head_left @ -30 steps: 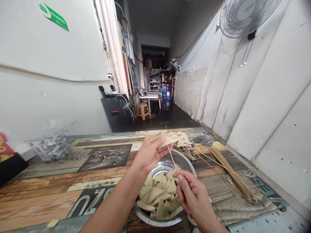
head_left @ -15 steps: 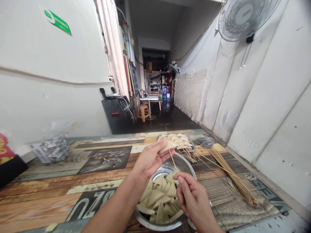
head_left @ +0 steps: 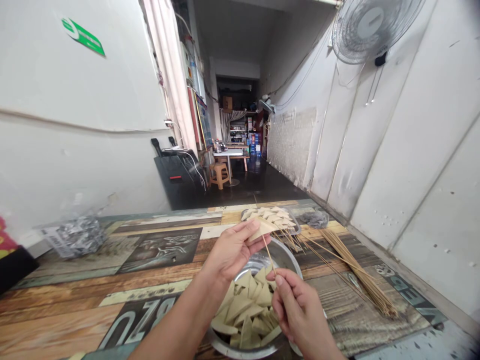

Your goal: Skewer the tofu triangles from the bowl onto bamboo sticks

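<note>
My left hand (head_left: 232,247) pinches a pale triangular tofu piece (head_left: 261,229) above a metal bowl (head_left: 282,254). My right hand (head_left: 298,311) is closed on the lower end of a thin bamboo skewer (head_left: 268,254) whose tip goes into that piece. The bowl holds several more triangular tofu pieces (head_left: 247,310). Behind it a tray (head_left: 296,227) carries skewered pieces. A bundle of loose bamboo skewers (head_left: 356,272) lies on the table to the right.
The table (head_left: 112,280) has a patterned wood-look top and runs along a white wall on the right. A crumpled plastic bag (head_left: 77,234) lies at the far left, another small bag (head_left: 314,218) beyond the tray. A wall fan (head_left: 362,27) hangs above right.
Both hands stay nearly in place; the tofu piece and skewer have shifted slightly lower and closer together. The camera view has drifted a little.
</note>
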Available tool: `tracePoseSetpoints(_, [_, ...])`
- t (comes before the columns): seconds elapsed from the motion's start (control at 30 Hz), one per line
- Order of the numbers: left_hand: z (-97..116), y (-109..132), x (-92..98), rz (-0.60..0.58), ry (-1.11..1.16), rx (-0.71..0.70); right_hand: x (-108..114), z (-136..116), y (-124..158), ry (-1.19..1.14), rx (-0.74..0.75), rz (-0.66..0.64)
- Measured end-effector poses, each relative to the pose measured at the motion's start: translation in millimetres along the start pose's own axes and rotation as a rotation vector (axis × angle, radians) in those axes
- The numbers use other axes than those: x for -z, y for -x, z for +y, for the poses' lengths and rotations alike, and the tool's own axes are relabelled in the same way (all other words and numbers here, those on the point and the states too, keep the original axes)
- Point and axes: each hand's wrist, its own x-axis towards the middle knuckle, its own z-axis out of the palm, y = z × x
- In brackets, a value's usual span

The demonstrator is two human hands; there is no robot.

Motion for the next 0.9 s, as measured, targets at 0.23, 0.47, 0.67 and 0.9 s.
tracePoseSetpoints(0.23, [-3.4, -0.8, -0.1, -0.009, -0.008, 0.005, 0.1, -0.7, -0.7, -0.013, -0.022, -0.01])
tracePoseSetpoints(0.47, [-8.0, -1.4, -1.5, 0.0, -0.015, 0.01, -0.3, 0.9, -2.8, -0.034, -0.012, -0.005])
tracePoseSetpoints(0.67, [-14.5, -0.8, -4.8, -0.002, -0.027, 0.054, 0.0, -2.7, -8.1, -0.029, 0.026, 0.012])
tracePoseSetpoints(0.9, [-5.4, -3.4, 0.1, 0.055, 0.005, -0.005, 19.3, 1.1, 1.0, 0.196, 0.123, -0.03])
